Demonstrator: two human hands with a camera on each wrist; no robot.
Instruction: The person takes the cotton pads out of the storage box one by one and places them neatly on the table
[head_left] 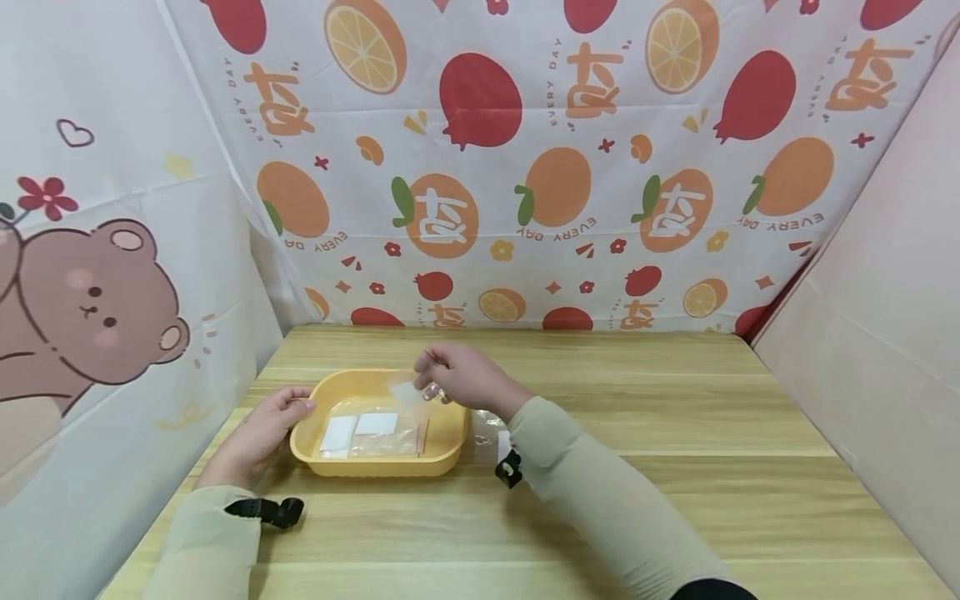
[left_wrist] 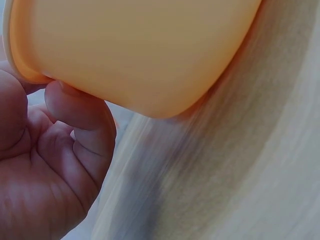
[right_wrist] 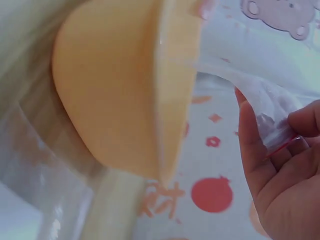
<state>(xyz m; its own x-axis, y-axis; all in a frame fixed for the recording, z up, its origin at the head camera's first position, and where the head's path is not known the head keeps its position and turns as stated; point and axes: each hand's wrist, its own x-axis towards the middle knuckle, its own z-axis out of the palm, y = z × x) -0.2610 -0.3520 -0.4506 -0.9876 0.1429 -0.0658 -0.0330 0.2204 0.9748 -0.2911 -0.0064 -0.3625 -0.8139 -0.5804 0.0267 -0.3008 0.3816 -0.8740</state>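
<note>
A shallow yellow plastic basin [head_left: 375, 468] stands on the table. My left hand [head_left: 251, 437] grips its left rim; in the left wrist view curled fingers [left_wrist: 82, 107] press under the lip. Over the basin's right side, my right hand [head_left: 468, 379] pinches a clear zip bag [right_wrist: 272, 110] between thumb and fingers. A red seal line shows near the fingertips, and the bag hangs down toward the basin. Inside the basin lie clear zip bags [head_left: 386, 443] with white patches. Another clear bag [head_left: 486, 429] lies on the table right of the basin, partly hidden by the right forearm.
The wood-grain table [head_left: 675, 467] extends to the right and front of the basin. A fruit-printed cloth [head_left: 480, 250] hangs behind it, with a bear-printed cloth [head_left: 112, 292] on the left and a plain pale cloth [head_left: 870, 317] on the right. Black straps [head_left: 262, 510] sit on both sleeves.
</note>
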